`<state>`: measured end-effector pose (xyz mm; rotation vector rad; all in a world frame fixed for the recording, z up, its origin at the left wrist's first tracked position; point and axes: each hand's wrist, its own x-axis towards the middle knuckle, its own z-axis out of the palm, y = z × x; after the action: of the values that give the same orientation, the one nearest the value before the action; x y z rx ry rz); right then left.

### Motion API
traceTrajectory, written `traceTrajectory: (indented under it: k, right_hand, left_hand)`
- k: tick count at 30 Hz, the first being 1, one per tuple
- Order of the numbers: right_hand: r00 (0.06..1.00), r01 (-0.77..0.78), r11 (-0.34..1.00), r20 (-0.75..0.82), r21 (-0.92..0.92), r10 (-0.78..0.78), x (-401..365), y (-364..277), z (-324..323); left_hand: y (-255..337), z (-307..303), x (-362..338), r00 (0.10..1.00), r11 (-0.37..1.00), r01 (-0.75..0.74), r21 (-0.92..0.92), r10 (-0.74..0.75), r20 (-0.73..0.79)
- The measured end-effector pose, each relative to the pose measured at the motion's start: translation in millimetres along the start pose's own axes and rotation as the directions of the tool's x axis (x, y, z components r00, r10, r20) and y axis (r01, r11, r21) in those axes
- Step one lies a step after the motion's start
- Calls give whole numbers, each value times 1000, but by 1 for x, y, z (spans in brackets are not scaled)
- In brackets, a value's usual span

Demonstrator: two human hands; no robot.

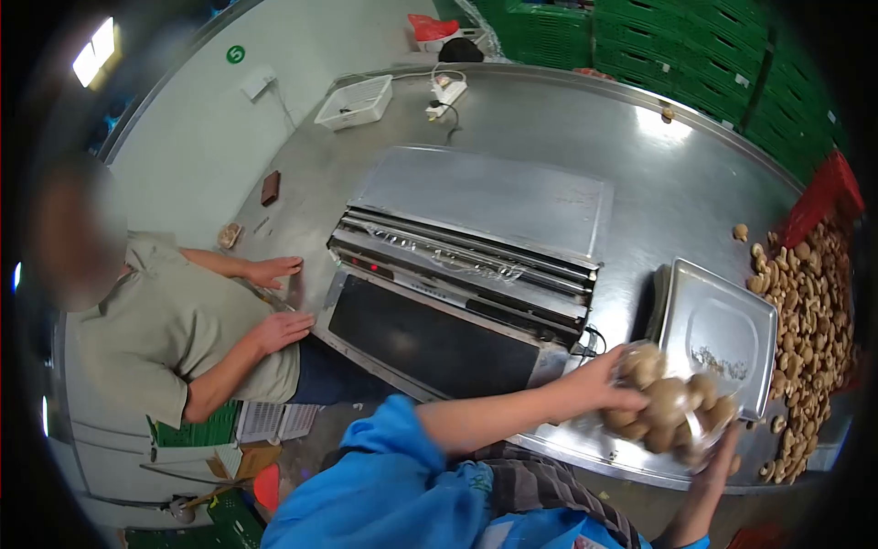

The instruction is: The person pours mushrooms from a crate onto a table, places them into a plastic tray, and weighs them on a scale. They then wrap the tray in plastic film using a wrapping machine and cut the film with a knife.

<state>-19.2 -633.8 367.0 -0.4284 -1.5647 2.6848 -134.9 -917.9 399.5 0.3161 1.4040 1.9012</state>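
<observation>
My left hand (604, 382) grips one end of a clear plastic bag of brown mushrooms (666, 403). At the bag's other end, my right hand (718, 459) closes on the plastic; part of its fingers is hidden. The bag is held up over the table's front edge, just in front of a shallow metal tray (722, 316) with small crumbs in it. To the left of the bag lies a wrapping machine (462, 265) with a dark flat plate (430, 334) and clear film across its rollers.
Loose mushrooms (805, 311) heap at the right by a red crate (823, 197). A co-worker (210, 320) sits at the left, hands on the table. A white basket (357, 102) and a power strip (446, 99) lie at the back. Green crates (681, 50) stand behind.
</observation>
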Motion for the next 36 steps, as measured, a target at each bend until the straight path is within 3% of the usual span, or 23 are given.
traceTrajectory:
  k: [1, 3, 4, 5, 6, 8, 10, 11, 12, 14, 15, 16, 18, 20, 21, 23, 25, 27, 28, 30, 32, 34, 36]
  right_hand:
    - [988, -112, 994, 107, 8, 110, -4, 6, 35]
    - [893, -325, 945, 312, -48, 323, -11, 19, 106]
    - [878, -362, 932, 337, -1, 341, -10, 30, 130]
    - [872, -394, 919, 326, 20, 366, -11, 45, 142]
    - [834, -472, 880, 350, 55, 426, -10, 55, 153]
    - [845, -438, 897, 370, 63, 387, -9, 76, 184]
    - [880, -347, 937, 333, -31, 337, -12, 85, 220]
    - [903, -134, 970, 378, -203, 204, -9, 110, 221]
    - [897, 86, 928, 433, -363, 86, -9, 133, 219]
    - [752, 313, 807, 650, -500, 112, -15, 123, 270]
    - [612, 472, 726, 778, -501, 139, -10, 128, 289]
    - [449, 613, 642, 872, -461, 197, -5, 134, 303]
    - [453, 439, 746, 840, -502, 298, -1, 126, 327]
    - [325, 367, 822, 888, -435, 325, 23, 121, 331]
    - [521, 281, 819, 796, -501, 308, 22, 120, 345]
    - [739, 400, 633, 642, -662, 205, 21, 129, 382]
    - [808, 434, 575, 582, -694, 93, 23, 138, 413]
    - [805, 486, 598, 592, -638, -22, 30, 141, 436]
    - [788, 507, 569, 615, -648, -1, 36, 138, 447]
    - [719, 596, 509, 695, -621, 7, 55, 130, 464]
    - [553, 767, 435, 830, -471, -77, 82, 128, 474]
    - [447, 767, 429, 877, -478, 177, 105, 115, 480]
    - [433, 801, 332, 865, -498, 253, 110, 104, 486]
  left_hand:
    - [-2, -12, -25, 997, 993, 63, -99, -67, -40]
    - [-12, -41, -68, 994, 991, -61, -120, 49, -98]
    - [-5, -50, -92, 990, 993, -8, -119, -9, -144]
    - [-22, -64, -110, 973, 991, -121, -56, 107, -206]
    - [-27, -73, -130, 954, 968, -173, -182, 118, -277]
    - [-34, -92, -167, 910, 864, -283, -417, 103, -403]
    - [-51, -114, -197, 949, 698, -179, -693, -63, -308]
    - [-55, -125, -207, 962, 583, -103, -806, -147, -229]
    - [-56, -133, -212, 982, 572, -89, -816, -85, -167]
    - [-33, -146, -215, 953, 632, -228, -741, -12, -304]
    - [-24, -156, -215, 924, 680, -274, -680, -12, -383]
    - [-8, -166, -223, 957, 531, -202, -823, -73, -281]
    - [-11, -189, -234, 956, 559, -197, -806, -75, -285]
    - [-19, -213, -242, 985, 442, -171, -880, 51, -166]
    - [-19, -221, -244, 986, 381, -154, -912, 124, -115]
    - [-1, -225, -251, 965, 686, -261, -679, 189, -179]
    - [18, -229, -265, 953, 959, -264, -99, 245, -176]
    - [33, -234, -270, 932, 856, -223, 466, 328, -156]
    - [33, -237, -265, 931, 858, -247, 449, 339, -135]
    - [27, -241, -247, 936, 916, -287, 280, 331, -120]
    - [16, -243, -226, 959, 956, -276, -102, 267, -91]
    - [12, -242, -217, 974, 882, -215, -420, 226, -26]
    - [16, -242, -216, 979, 757, -113, -644, 197, 60]
